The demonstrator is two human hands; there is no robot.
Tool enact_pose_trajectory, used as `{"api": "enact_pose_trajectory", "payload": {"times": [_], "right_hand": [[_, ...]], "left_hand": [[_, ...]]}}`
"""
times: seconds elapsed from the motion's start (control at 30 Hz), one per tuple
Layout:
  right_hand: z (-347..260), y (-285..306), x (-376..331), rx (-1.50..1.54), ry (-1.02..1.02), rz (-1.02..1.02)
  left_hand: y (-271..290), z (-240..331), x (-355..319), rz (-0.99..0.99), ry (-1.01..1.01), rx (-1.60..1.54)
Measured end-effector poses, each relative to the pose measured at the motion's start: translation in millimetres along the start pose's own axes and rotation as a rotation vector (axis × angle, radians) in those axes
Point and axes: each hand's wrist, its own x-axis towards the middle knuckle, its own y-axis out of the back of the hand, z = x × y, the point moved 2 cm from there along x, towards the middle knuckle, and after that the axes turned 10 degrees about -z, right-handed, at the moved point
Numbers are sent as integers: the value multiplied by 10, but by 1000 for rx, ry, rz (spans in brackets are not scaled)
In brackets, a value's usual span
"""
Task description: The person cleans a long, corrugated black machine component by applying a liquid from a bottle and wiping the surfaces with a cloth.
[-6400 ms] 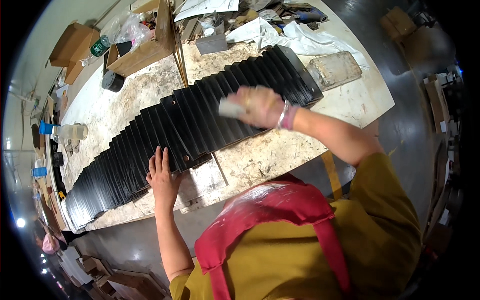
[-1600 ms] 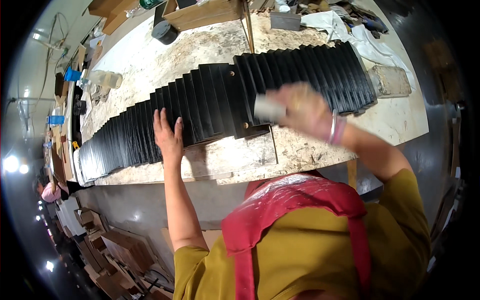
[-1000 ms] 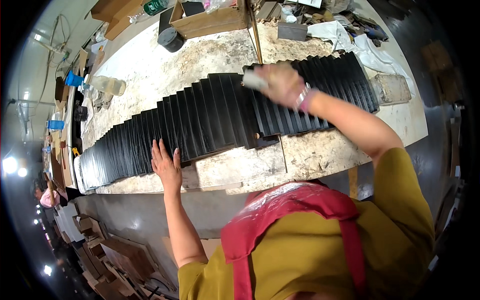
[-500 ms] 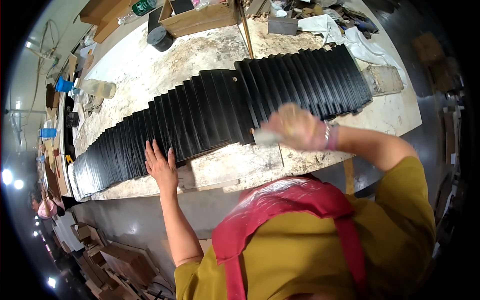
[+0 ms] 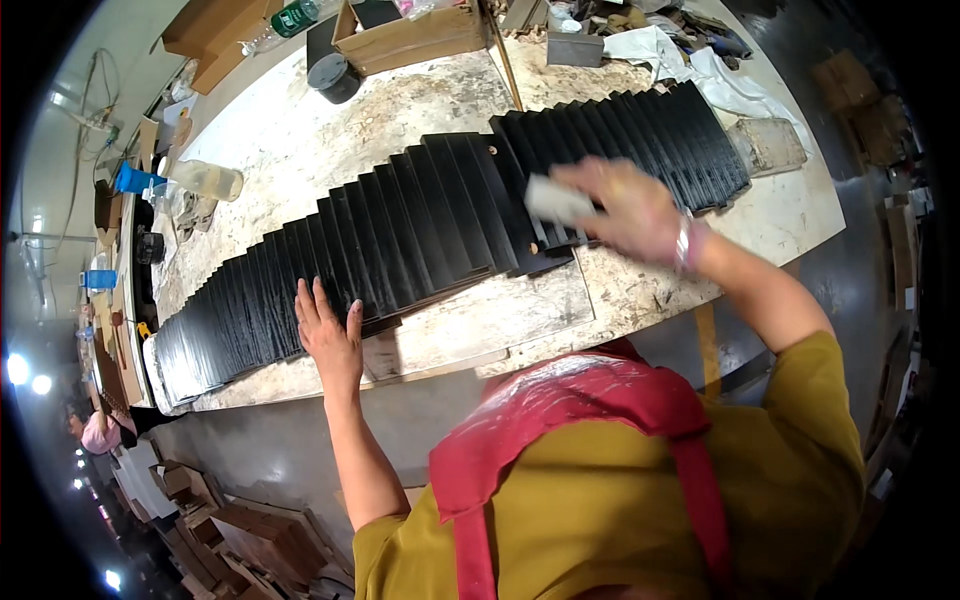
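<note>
Black slats (image 5: 430,225) lie overlapped in a row across the bench (image 5: 640,290), lower left to upper right. Right hand (image 5: 625,210) grips a pale pad (image 5: 557,200) on them at centre. Left hand (image 5: 328,335) rests flat, open, on their lower edge.

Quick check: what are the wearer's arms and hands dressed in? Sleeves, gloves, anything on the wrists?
Both hands are bare, no gloves. The left hand and its forearm are uncovered up to a mustard-yellow sleeve ending near the elbow. The right hand has a pinkish band on the wrist; its forearm is bare up to the same yellow sleeve. A red apron strap crosses the yellow top.
</note>
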Motion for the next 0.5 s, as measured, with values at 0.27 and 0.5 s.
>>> {"api": "enact_pose_trajectory", "payload": {"times": [0.27, 0.5], "right_hand": [[-154, -419, 1374, -118, 12, 105], [-320, -105, 1335, 82, 11, -39]], "left_hand": [[-128, 17, 56, -62, -35, 92], [-36, 53, -52, -30, -24, 106]]}}
